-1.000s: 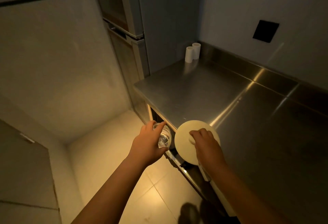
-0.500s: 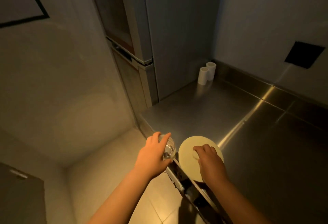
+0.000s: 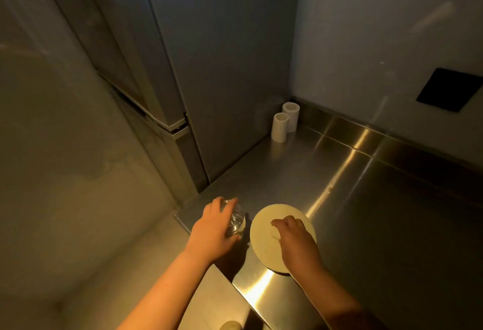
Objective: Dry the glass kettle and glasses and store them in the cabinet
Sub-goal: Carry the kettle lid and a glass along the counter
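Left hand: the left hand (image 3: pixel 213 230) is curled round a clear glass (image 3: pixel 235 221) and grips it from the side, thumb and fingers on its wall. The glass is over the corner of the steel counter (image 3: pixel 352 199); I cannot tell if it stands on it.
Right hand: the right hand (image 3: pixel 296 242) lies on a pale round lid (image 3: pixel 269 227), its fingers bent over a small knob in the middle. I judge it is pinching the knob, but this is partly hidden.
Lid: it covers something round below, probably the kettle, which hardly shows.
Risk: the glass is very near the counter edge, above the floor. If it is wet it can slip from the grip, or knock the lid just beside it.
Farther: two white rolls (image 3: pixel 285 123) stand in the back corner, beside a tall grey cabinet (image 3: pixel 222 68).
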A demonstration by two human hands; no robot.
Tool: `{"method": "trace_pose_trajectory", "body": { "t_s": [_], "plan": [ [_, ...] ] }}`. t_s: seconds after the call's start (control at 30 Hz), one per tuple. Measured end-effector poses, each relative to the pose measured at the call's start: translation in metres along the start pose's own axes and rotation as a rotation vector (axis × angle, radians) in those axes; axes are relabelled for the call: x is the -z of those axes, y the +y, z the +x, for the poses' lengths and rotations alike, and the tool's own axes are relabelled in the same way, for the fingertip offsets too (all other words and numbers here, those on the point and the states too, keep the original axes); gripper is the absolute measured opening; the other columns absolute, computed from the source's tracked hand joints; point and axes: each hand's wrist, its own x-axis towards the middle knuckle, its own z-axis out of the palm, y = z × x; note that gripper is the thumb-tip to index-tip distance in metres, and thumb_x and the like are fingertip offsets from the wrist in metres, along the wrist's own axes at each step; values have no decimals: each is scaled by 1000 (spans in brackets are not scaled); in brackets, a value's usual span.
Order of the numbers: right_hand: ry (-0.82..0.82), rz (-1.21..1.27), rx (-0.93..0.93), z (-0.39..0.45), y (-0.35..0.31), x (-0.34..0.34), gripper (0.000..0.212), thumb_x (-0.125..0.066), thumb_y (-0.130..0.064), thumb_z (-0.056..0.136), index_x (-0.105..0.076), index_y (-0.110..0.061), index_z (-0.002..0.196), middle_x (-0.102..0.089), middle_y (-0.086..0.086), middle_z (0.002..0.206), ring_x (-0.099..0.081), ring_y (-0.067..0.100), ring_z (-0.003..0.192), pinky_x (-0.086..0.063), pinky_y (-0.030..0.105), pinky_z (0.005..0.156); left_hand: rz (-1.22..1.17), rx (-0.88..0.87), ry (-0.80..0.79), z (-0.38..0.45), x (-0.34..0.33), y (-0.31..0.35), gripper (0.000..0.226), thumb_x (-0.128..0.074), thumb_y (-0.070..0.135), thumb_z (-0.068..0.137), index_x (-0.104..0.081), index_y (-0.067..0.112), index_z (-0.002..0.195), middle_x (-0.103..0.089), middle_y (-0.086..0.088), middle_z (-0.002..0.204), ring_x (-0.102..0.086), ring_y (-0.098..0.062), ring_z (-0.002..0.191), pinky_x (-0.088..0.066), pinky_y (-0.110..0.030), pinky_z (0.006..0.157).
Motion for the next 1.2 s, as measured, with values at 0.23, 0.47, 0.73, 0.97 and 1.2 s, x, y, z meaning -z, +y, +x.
{"method": "trace_pose_trajectory", "body": {
  "t_s": [0.23, 0.47, 0.73, 0.97, 1.2],
  "plan": [
    [22, -6, -123, 33, -15, -4, 71, -71, -18, 78, -34, -29, 138, -41, 0, 136, -39, 20, 122, -41, 34, 101, 60, -154, -77, 57, 2, -32, 87, -63, 49, 82, -12, 30, 149, -18, -3, 151, -24, -23, 138, -41, -35, 104],
    [-69, -8, -299, 57, -34, -1, 72, -67, -18, 84, -27, -24, 143, -34, 6, 143, -32, 25, 129, -34, 36, 108, 59, -284, -138, 90, 5, -52, 88, -64, 51, 81, -13, 30, 149, -17, -1, 152, -23, -23, 139, -41, -32, 104],
    [258, -70, -268, 33, -53, 5, 79, -95, -44, 18, -76, -10, 87, -72, 9, 81, -69, 24, 69, -59, 33, 54, 43, -397, -149, 100, 1, -53, 84, -64, 49, 82, -16, 30, 148, -20, -1, 151, -27, -21, 137, -41, -29, 101],
    [258, -53, -335, 26, -56, 1, 76, -96, -42, 15, -77, -11, 82, -72, 7, 76, -68, 22, 64, -57, 29, 50, 36, -462, -163, 104, -4, -57, 83, -66, 48, 81, -18, 33, 146, -21, 0, 151, -30, -20, 136, -43, -27, 100],
    [32, 38, -455, 29, -45, -14, 71, -62, -26, 88, -23, -23, 147, -30, 2, 149, -30, 22, 133, -31, 31, 107, 103, -474, -190, 108, -3, -58, 89, -66, 55, 78, -14, 33, 148, -16, 0, 155, -21, -21, 142, -36, -34, 108]
  ]
}}
